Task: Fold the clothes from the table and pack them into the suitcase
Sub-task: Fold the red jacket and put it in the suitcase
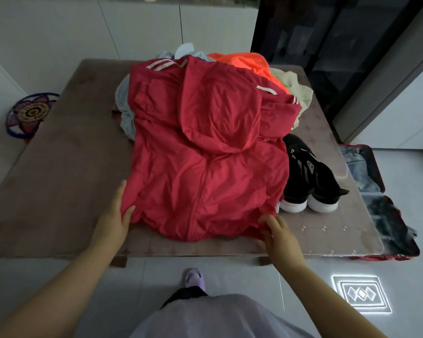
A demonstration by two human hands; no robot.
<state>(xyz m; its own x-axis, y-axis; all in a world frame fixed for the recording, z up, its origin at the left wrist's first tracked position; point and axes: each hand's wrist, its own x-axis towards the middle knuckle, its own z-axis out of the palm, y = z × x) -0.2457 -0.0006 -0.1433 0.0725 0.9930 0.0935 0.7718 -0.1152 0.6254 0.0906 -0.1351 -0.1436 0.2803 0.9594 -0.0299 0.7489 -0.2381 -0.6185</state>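
Observation:
A red hooded jacket lies spread on the table, its hood folded down over the back and its hem toward me. My left hand pinches the hem's left corner. My right hand grips the hem's right corner. Behind the jacket sits a pile of clothes: an orange garment, a beige one and a grey one. The open suitcase lies on the floor right of the table, with denim and dark clothing inside.
A pair of black sneakers with white soles stands on the table right of the jacket. A round patterned mat lies on the floor at left. White cabinets and a dark glass door stand behind the table.

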